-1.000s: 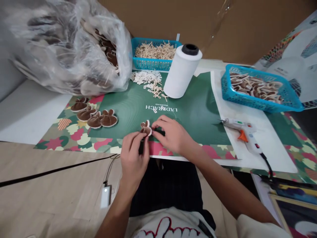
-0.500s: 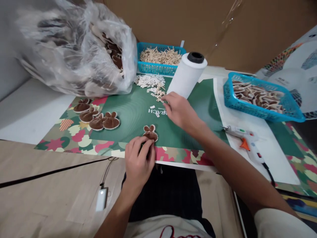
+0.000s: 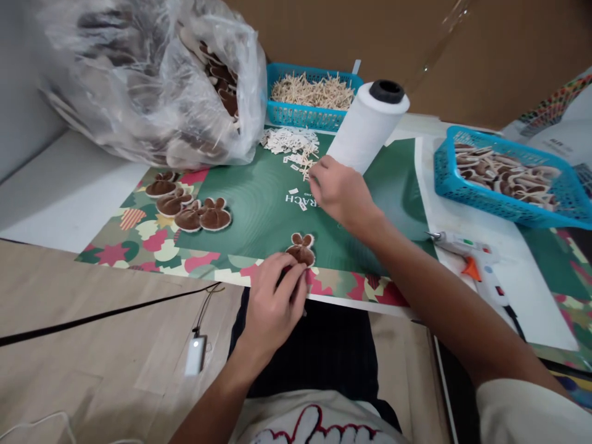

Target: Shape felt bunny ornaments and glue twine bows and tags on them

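Observation:
My left hand (image 3: 274,305) rests at the table's near edge, fingers curled, its fingertips pinching the lower edge of a small brown bunny-shaped piece (image 3: 301,249) lying on the green mat (image 3: 259,203). My right hand (image 3: 340,191) reaches forward to a loose heap of small white tags and tan string loops (image 3: 292,146); its fingertips are closed at the heap's near edge, and whatever they hold is too small to make out. Right behind that hand stands a white thread cone (image 3: 367,125).
Several finished brown bunny pieces (image 3: 189,206) lie at the mat's left. A big plastic bag (image 3: 148,80) of pieces fills the back left. Blue baskets hold tan loops (image 3: 309,92) and bunny pieces (image 3: 504,172). A glue gun (image 3: 472,262) lies at right.
My right hand left the bunny piece and reached forward to the heap of tags and loops. My left hand stayed on the piece, which now lies flat.

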Demonstrator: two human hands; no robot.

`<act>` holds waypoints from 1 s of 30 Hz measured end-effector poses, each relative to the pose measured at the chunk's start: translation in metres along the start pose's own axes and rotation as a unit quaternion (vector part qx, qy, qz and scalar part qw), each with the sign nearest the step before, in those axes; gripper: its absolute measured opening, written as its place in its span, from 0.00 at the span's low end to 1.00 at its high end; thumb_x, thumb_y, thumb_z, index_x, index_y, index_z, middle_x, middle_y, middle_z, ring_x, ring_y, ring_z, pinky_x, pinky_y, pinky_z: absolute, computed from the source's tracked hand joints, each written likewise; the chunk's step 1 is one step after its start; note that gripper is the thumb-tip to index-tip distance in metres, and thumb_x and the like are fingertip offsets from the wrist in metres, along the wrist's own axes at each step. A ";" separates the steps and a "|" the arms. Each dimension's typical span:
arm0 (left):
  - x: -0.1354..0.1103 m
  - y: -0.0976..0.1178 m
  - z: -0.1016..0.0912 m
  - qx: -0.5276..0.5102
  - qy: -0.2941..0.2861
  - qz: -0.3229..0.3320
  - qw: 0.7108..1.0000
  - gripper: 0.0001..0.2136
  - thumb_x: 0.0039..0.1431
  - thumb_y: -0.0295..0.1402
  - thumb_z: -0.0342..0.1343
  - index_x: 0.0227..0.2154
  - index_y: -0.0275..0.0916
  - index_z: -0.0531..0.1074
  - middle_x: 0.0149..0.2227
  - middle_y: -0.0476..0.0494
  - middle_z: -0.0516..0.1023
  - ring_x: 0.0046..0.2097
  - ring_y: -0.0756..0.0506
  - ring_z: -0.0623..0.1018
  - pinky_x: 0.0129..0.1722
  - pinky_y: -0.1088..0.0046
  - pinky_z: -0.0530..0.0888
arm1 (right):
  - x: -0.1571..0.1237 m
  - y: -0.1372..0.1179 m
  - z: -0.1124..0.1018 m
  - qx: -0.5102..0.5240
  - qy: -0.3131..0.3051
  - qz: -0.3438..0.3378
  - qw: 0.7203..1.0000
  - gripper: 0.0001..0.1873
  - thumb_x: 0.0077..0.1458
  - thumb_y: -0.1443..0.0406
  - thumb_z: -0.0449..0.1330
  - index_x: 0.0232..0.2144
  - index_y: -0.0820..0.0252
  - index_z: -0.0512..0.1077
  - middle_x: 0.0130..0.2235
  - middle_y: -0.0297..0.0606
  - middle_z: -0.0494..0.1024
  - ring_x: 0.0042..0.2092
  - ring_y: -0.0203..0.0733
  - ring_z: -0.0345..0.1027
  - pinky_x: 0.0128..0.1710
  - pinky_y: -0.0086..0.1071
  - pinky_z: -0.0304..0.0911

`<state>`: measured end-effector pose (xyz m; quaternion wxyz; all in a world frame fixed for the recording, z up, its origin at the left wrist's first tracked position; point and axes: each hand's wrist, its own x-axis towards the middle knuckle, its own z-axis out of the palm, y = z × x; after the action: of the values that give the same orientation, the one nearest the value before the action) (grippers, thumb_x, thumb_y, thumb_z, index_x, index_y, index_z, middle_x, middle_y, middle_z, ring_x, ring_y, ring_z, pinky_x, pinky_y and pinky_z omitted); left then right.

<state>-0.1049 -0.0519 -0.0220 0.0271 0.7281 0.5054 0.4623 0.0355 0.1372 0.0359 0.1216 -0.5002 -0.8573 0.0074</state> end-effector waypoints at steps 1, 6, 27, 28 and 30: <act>0.000 0.003 0.001 -0.011 -0.005 0.000 1.000 0.12 0.62 0.17 0.61 0.46 0.35 0.75 0.45 0.38 0.77 0.49 0.41 0.78 0.51 0.61 0.78 | -0.004 0.004 -0.002 0.032 0.023 -0.008 0.999 0.13 0.67 0.70 0.54 0.42 0.63 0.79 0.47 0.50 0.81 0.42 0.49 0.74 0.41 0.39 0.66; 0.001 0.019 -0.001 -0.084 -0.010 -0.023 0.996 0.13 0.61 0.17 0.61 0.47 0.34 0.76 0.46 0.37 0.76 0.49 0.42 0.78 0.50 0.62 0.78 | -0.039 0.019 -0.016 0.280 0.064 0.035 0.957 0.04 0.61 0.67 0.63 0.39 0.59 0.78 0.33 0.36 0.79 0.33 0.39 0.70 0.39 0.36 0.66; 0.019 0.024 -0.020 -0.300 -0.025 -0.274 0.913 0.08 0.63 0.26 0.66 0.41 0.46 0.85 0.36 0.47 0.84 0.34 0.50 0.81 0.34 0.75 0.80 | -0.152 -0.053 -0.015 0.643 0.005 0.200 0.739 0.05 0.62 0.61 0.66 0.40 0.52 0.81 0.36 0.33 0.82 0.36 0.37 0.76 0.41 0.34 0.74; 0.022 0.022 -0.022 -0.311 -0.041 -0.278 0.908 0.07 0.64 0.27 0.66 0.41 0.46 0.85 0.35 0.47 0.83 0.34 0.50 0.80 0.33 0.75 0.79 | -0.151 -0.049 -0.017 0.621 0.000 0.185 0.762 0.07 0.62 0.62 0.66 0.43 0.51 0.81 0.39 0.35 0.84 0.39 0.39 0.77 0.43 0.35 0.75; 0.028 0.017 -0.023 -0.321 -0.065 -0.276 0.903 0.06 0.64 0.28 0.66 0.40 0.45 0.85 0.36 0.45 0.83 0.35 0.49 0.80 0.33 0.75 0.79 | -0.149 -0.044 -0.020 0.588 -0.010 0.153 0.794 0.08 0.62 0.63 0.66 0.44 0.51 0.81 0.41 0.35 0.85 0.41 0.39 0.78 0.44 0.35 0.74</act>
<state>-0.1075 -0.0485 0.0175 0.4189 0.5396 0.5077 0.5250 0.0726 -0.0146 0.0311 0.3806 -0.4573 -0.6011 0.5336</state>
